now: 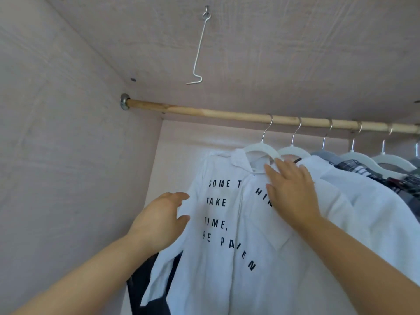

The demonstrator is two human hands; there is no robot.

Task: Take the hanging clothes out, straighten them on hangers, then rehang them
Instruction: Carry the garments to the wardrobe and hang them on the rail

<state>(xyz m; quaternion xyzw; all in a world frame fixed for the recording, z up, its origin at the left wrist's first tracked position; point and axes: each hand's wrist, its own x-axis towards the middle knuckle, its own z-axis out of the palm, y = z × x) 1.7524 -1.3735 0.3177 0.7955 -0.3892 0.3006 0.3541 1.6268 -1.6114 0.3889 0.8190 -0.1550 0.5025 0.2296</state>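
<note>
Several hanger hooks show on the wooden rod, and the row is cut off at the right edge. The leftmost, a white hanger, carries the white printed hoodie. Its lettering is partly lost in folds and behind the right hand, which lies flat near the collar, fingers straight, gripping nothing. The left hand is spread and relaxed at the hoodie's shoulder edge; contact cannot be determined. A plaid garment behind is mostly hidden. Dark clothing at lower left is indistinct.

wooden rod carries white hangers, clothes.
</note>
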